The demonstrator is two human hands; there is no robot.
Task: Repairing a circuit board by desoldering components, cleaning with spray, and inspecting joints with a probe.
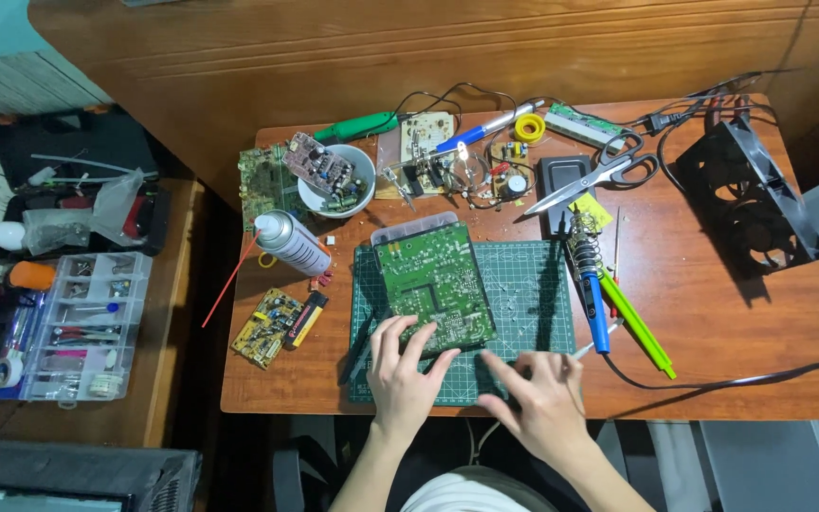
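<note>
My left hand (pixel 400 372) steadying large green rectangular circuit board (pixel 435 276) on green cutting mat (pixel 523 284), fingers spread on near edge. Right hand (pixel 537 398) hovering open beside. Blue-handled soldering iron (pixel 595 303) lying untouched; soldering not begun.

Likely a home electronics workbench, soldering iron (pixel 595 301), circuit boards, cutting mat (pixel 523 284), parts organiser (pixel 87 327)

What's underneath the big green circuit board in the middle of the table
The circuit board lies on a dark green cutting mat; a clear plastic piece shows at its far edge. What it covers is hidden.
</note>
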